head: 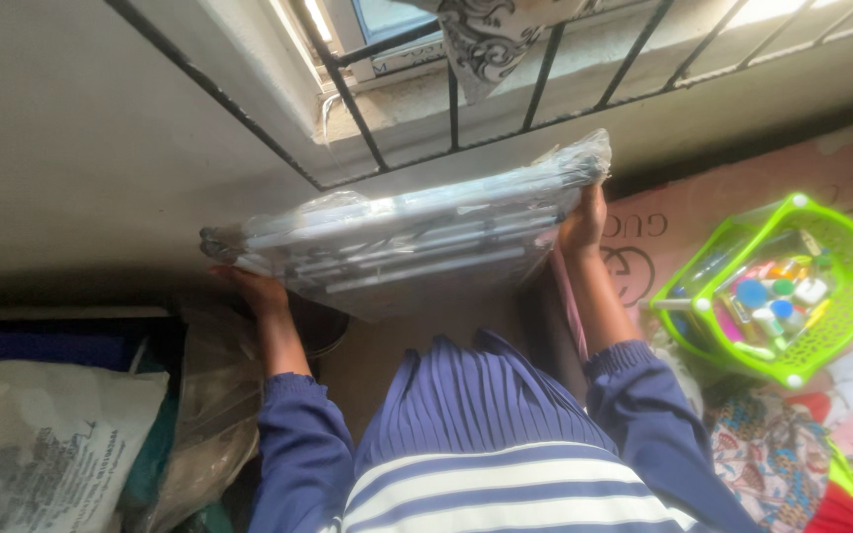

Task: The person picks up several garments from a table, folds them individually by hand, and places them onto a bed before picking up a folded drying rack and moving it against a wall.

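Head camera looks down on a plastic-wrapped flat bundle [412, 237] held level at chest height before a barred window [466, 89], the left hand [257, 289] cupped under its left end and the right hand [584, 222] gripping its right edge, with a green basket [846, 296] of small bottles well apart to the right.

You face a pale plaster wall [71, 128] beneath a window [387, 20], its stone sill [545, 69] fenced by black iron bars [545, 74]. Daylight falls in from above, and a patterned curtain [486, 39] hangs over the sill. To your right lies a pink printed bedsheet [703, 212] carrying a lime-green plastic basket [841, 296] of small bottles. To your left slump a white sack [41, 444] and clear plastic bags [204, 415].
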